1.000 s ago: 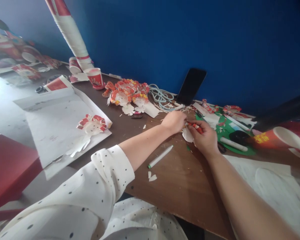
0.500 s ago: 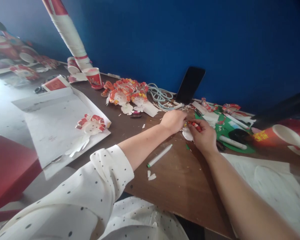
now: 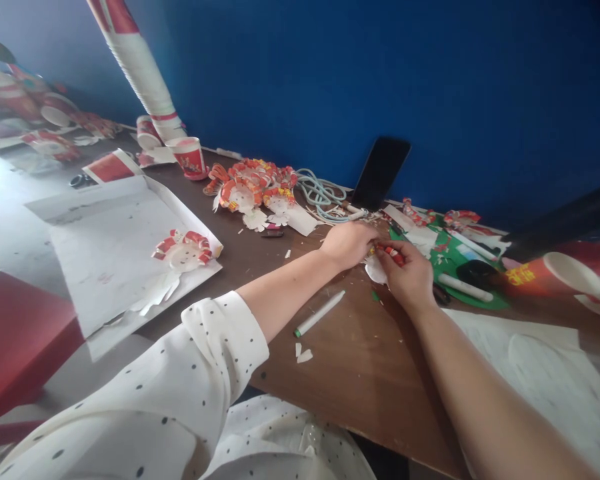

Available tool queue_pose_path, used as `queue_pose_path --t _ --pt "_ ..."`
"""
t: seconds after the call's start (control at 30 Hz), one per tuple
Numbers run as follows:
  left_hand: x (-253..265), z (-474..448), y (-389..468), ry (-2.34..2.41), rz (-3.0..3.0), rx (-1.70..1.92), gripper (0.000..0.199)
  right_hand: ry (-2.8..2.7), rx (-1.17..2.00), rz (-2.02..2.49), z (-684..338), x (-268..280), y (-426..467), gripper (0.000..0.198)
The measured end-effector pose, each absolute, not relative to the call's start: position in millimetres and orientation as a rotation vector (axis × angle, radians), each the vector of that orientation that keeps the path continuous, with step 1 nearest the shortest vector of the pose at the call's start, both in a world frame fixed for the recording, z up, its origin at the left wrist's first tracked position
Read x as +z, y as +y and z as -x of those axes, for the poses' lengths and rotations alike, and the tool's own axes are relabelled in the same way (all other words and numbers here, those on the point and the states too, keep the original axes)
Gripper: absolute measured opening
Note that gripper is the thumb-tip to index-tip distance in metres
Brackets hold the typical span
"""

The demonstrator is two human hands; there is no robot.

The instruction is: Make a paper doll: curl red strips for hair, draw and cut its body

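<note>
1. Left forearm (image 3: 290,291): bare, extended forward and toward the right.
2. Left hand (image 3: 349,244): back uppermost, fingers directed rightward, fingertips largely hidden.
3. Right forearm (image 3: 480,383): bare, extended forward and angled inward.
4. Right hand (image 3: 413,275): fingers curled, thumb opposed in a pinch.
5. Hand spacing: fingertips near each other; contact between them cannot be determined.

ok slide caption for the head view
Left hand and right hand meet at a small red-and-white paper piece over a brown table, near a white marker.
</note>
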State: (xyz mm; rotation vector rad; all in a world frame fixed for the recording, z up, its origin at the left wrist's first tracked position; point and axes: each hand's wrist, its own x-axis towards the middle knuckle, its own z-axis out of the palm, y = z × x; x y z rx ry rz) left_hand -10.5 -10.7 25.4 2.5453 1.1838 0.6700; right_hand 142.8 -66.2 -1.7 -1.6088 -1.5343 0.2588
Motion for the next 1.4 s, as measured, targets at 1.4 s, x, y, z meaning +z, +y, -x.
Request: queue_pose_path --t 1.4 --pt "29 13 -6 1.224 -2.518 0.551 0.027 -1.502 0.327 1.605 -144 0 -67 0.028"
